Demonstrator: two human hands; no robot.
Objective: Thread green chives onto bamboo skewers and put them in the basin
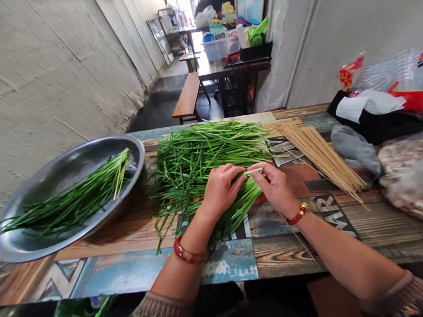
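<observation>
The left grip [220, 188] is closed around a small bunch of green chives [243, 195], and the right grip [274, 184] pinches the pale stem ends of the same bunch; the two hands touch each other. The bunch lies low over the worktop [129, 237]. Just behind both grips is the big pile of loose chives [203, 149]. To the right of the right grip lies a bundle of bamboo skewers [320, 154]. Well left of the left grip stands a metal basin [34, 237] with more chives inside.
</observation>
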